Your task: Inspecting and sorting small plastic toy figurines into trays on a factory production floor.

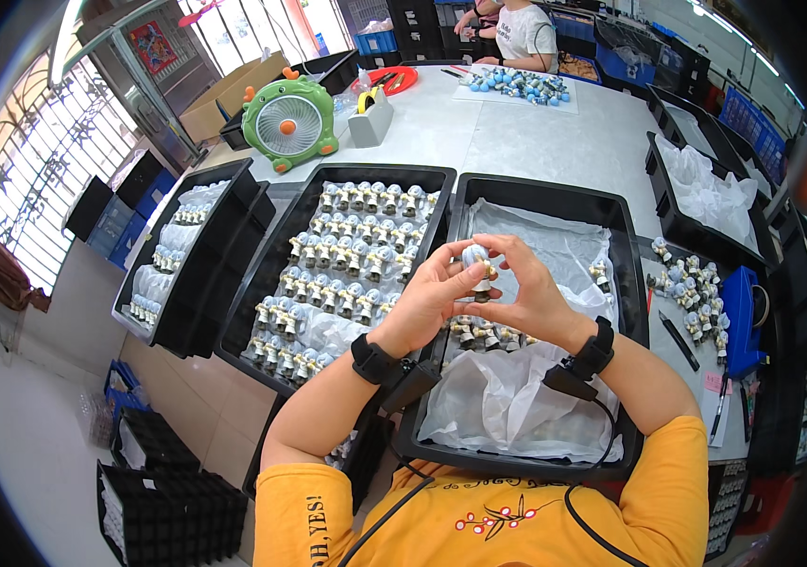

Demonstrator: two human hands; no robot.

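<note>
L hand (434, 291) nearly closed, thumb + fingers pinching small figurine (484, 277) (pale blue-grey top, white body, dark base). R hand (534, 295) curled round same figurine from other side, fingertips up by its head, thumb down by its base; palm hollow, not a full fist. Figurine held upright-ish, approx chest front, above tray w/ white lining

Black wristband on each wrist, L one (371, 359), R one (595, 350). Under hands: R tray (638, 283), black, crumpled white sheet (507, 402) inside, short row of figurines (489, 335) just below hands + single figurine (599, 274) nr R wall

Just L of that: black tray (449, 194) w/ many rows of similar figurines. Further L, another black tray (197, 312), tilted in view, also w/ figurines + white sheets

R side of table (517, 151): loose figurine pile (692, 295), blue bin (744, 321) next to it, black pen-like tool (678, 340) nr pile

Far side: green fan (288, 123), tape dispenser (371, 123), red round tray (396, 79), blue pieces (522, 85) on white sheet, person in white top (524, 38) behind
</note>
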